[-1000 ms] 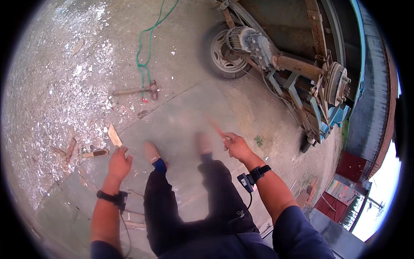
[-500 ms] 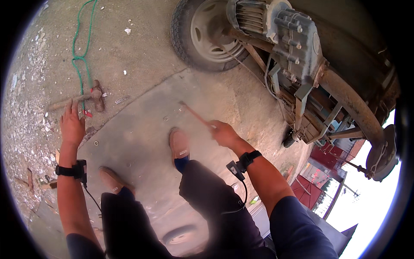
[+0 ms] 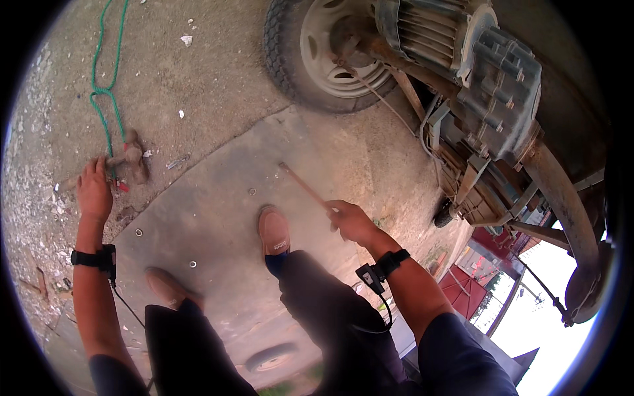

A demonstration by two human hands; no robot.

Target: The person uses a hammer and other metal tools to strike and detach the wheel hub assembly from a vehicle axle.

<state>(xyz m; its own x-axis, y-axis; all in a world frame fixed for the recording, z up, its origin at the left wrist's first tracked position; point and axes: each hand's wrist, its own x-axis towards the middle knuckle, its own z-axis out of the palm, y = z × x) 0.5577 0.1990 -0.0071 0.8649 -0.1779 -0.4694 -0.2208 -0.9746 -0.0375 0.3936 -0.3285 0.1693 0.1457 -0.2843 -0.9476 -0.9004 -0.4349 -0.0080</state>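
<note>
My left hand [image 3: 94, 191] is at the wooden handle of a rusty hammer [image 3: 134, 158] lying on the ground at the left, its fingers closing over the handle. The hammer's head points right and rests by the end of a green rope [image 3: 105, 91] with red tips. My right hand [image 3: 353, 221] grips one end of a thin, rusty, reddish-brown metal rod [image 3: 307, 187]. The rod slants up and left over a grey metal sheet [image 3: 218, 185], and its far tip looks slightly wider. What exact tool it is, I cannot tell.
A vehicle's wheel [image 3: 284, 59] stands at the top, joined to a dusty motor and gear housing [image 3: 498, 99] and a rusty axle tube [image 3: 561, 191] at the right. My shoes [image 3: 274, 232] stand on the sheet. Washer-like rings [image 3: 139, 232] lie there. White debris [image 3: 49, 171] litters the left ground.
My left hand has gone from spread fingers to closing over the hammer handle. My right hand still grips the rod, in nearly the same place. The view has shifted slightly.
</note>
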